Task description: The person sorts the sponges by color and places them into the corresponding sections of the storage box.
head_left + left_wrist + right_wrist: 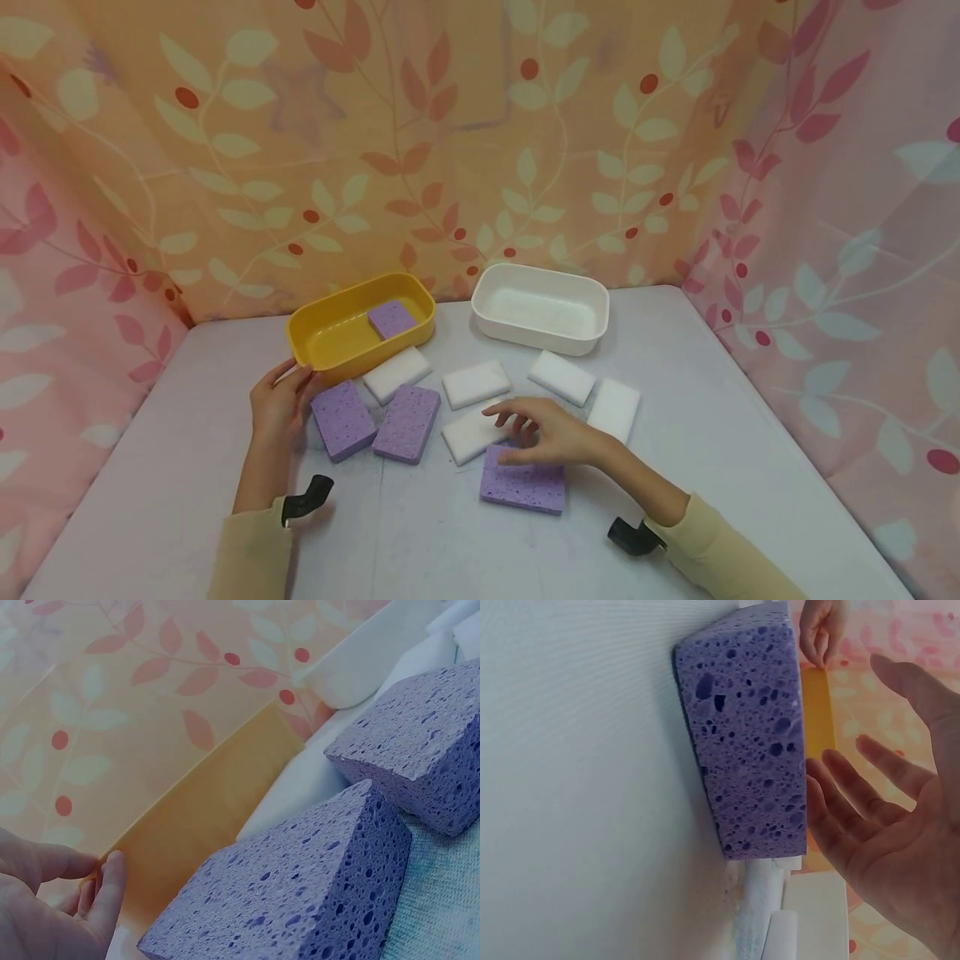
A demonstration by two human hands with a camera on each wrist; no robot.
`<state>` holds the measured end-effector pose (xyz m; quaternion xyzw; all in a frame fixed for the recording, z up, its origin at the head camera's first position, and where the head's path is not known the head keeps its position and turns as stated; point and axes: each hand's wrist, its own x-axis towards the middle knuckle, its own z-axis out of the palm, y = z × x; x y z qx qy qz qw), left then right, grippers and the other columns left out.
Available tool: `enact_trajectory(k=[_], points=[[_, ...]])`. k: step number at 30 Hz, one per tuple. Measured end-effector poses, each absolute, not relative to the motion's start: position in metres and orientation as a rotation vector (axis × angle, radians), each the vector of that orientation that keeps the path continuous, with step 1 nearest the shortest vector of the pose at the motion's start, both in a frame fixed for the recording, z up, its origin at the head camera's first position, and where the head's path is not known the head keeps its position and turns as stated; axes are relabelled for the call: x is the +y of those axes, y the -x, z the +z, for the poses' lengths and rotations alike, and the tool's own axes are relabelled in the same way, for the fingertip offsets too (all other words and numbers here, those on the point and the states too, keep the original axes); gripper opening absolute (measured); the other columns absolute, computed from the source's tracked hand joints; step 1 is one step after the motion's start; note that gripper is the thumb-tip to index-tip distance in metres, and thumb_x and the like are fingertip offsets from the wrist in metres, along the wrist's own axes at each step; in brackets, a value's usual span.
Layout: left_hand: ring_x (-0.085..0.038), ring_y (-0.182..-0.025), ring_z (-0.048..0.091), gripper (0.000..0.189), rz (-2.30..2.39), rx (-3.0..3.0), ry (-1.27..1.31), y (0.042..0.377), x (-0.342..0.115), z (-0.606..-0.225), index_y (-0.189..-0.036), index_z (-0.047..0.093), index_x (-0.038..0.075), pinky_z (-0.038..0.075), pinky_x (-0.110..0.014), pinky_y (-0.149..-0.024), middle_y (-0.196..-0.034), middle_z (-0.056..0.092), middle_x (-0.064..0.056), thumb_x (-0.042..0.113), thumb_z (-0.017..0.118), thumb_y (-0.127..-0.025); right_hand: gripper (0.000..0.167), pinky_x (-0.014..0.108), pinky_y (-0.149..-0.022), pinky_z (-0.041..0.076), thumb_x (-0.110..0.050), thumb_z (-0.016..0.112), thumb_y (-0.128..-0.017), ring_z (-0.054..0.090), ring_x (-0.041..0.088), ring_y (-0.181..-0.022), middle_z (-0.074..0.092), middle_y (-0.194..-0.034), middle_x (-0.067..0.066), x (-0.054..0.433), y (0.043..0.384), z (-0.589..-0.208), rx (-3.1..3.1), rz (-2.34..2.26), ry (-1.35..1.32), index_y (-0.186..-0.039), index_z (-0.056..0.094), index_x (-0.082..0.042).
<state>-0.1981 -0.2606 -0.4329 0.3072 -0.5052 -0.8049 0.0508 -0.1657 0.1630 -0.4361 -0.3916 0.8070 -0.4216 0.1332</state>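
Note:
My left hand (276,402) pinches the near left corner of the yellow plastic basin (390,347) between thumb and fingers, as the left wrist view also shows at its rim (176,791). Inside the basin lies a purple sponge (392,319). Two more purple sponges, one (343,421) beside my left hand and another (407,423) to its right, lie in front of the basin. Over a fourth-side purple sponge (522,487) nearest me hovers my right hand (553,429), fingers loosely bent and spread, holding nothing. In the right wrist view that sponge (742,742) stands beside the open fingers.
A white basin (540,335) stands at the back, right of the yellow one. Several white sponges lie between the basins and my hands, among them one (476,383) in the middle and one (615,408) at right. Patterned curtains (465,125) enclose the table.

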Motion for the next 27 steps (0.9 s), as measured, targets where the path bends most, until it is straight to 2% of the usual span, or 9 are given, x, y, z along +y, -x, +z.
enact_trajectory(k=[4,8,13,18,22,27], points=[[-0.005,-0.082,0.075,0.065,-2.464,-1.504,-0.941,0.1988,-0.2617,-0.4334,-0.163,0.04,0.012,0.06,-0.017,-0.082,-0.115,0.062,-0.001,0.006,0.065,-0.104,0.06,0.028,-0.078,0.061,-0.023,0.087,-0.088,0.067,0.019,-0.091,0.072,-0.116,0.014,0.164,0.1645,-0.438,2.325,-1.161,1.166,-0.139,0.063,-0.003],[-0.005,-0.085,0.075,0.064,-2.475,-1.494,-0.942,0.1978,-0.2615,-0.433,-0.163,0.04,0.013,0.06,-0.017,-0.084,-0.119,0.061,-0.002,0.007,0.064,-0.104,0.061,0.028,-0.08,0.059,-0.026,0.089,-0.085,0.065,0.014,-0.092,0.071,-0.115,0.009,0.1644,0.1636,-0.4409,2.311,-1.125,1.168,-0.137,0.065,-0.005],[-0.005,-0.086,0.075,0.064,-2.469,-1.507,-0.935,0.1972,-0.2622,-0.4338,-0.164,0.039,0.013,0.06,-0.017,-0.085,-0.122,0.062,-0.003,0.007,0.064,-0.105,0.063,0.026,-0.085,0.055,-0.029,0.093,-0.082,0.061,0.009,-0.098,0.069,-0.115,0.001,0.1658,0.1623,-0.4439,2.28,-1.085,1.138,-0.136,0.067,-0.008],[-0.006,-0.085,0.075,0.064,-2.479,-1.473,-0.94,0.1993,-0.2629,-0.4342,-0.163,0.04,0.013,0.06,-0.018,-0.084,-0.125,0.06,-0.004,0.005,0.064,-0.104,0.066,0.026,-0.095,0.052,-0.031,0.094,-0.081,0.058,0.007,-0.107,0.067,-0.12,-0.003,0.1687,0.161,-0.4463,2.252,-1.04,1.122,-0.136,0.066,-0.01],[-0.006,-0.085,0.074,0.064,-2.47,-1.493,-0.94,0.1991,-0.2616,-0.4331,-0.163,0.04,0.013,0.06,-0.018,-0.084,-0.129,0.059,-0.005,0.005,0.064,-0.104,0.071,0.026,-0.099,0.051,-0.032,0.095,-0.079,0.057,0.007,-0.11,0.066,-0.123,-0.003,0.1701,0.1602,-0.4464,2.261,-1.006,1.127,-0.139,0.064,-0.011],[-0.006,-0.085,0.075,0.065,-2.477,-1.496,-0.938,0.1978,-0.2616,-0.4324,-0.163,0.04,0.013,0.06,-0.018,-0.084,-0.121,0.061,-0.002,0.005,0.064,-0.104,0.082,0.027,-0.103,0.05,-0.032,0.099,-0.072,0.056,0.006,-0.114,0.064,-0.13,-0.003,0.1706,0.1587,-0.445,2.28,-0.927,1.15,-0.144,0.061,-0.015]])
